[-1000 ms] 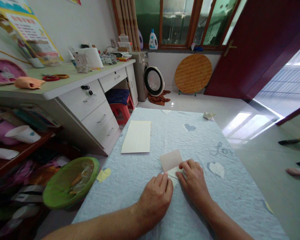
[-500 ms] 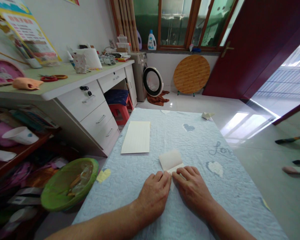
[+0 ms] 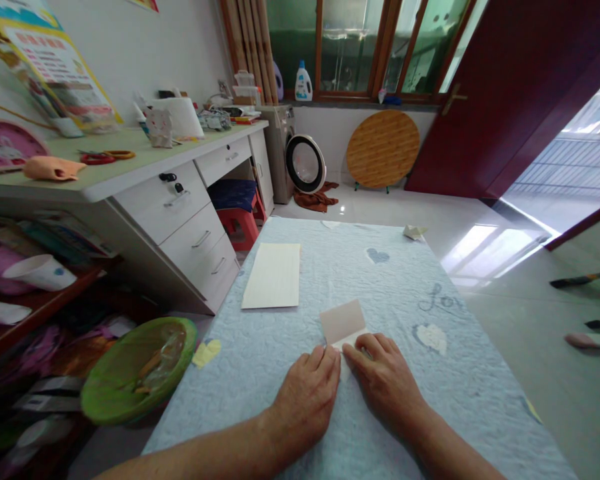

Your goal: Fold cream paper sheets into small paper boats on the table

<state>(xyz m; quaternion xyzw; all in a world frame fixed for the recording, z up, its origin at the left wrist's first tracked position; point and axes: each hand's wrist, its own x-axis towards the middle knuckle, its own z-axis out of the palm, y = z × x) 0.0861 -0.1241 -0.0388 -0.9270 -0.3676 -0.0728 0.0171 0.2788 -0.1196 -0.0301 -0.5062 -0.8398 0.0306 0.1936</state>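
A small folded piece of cream paper [image 3: 343,323] lies on the light blue quilted cloth [image 3: 380,287] over the table. My left hand [image 3: 307,393] rests palm down, its fingertips pressing the paper's near left corner. My right hand [image 3: 385,380] lies beside it, fingers flat on the paper's near edge, and the two index fingers almost touch. The part of the paper under the fingers is hidden. A larger cream sheet [image 3: 273,275] lies farther off on the left of the cloth.
A small folded paper shape [image 3: 415,232] sits at the table's far edge. A green basket [image 3: 140,367] stands left of the table, below a desk with drawers [image 3: 180,207]. A washing machine [image 3: 300,157] and round board [image 3: 383,148] stand beyond. Tiled floor lies right.
Both hands have slid a little toward me and closer together on the near edge of the paper. Its upper flap lies flatter than half a second ago.
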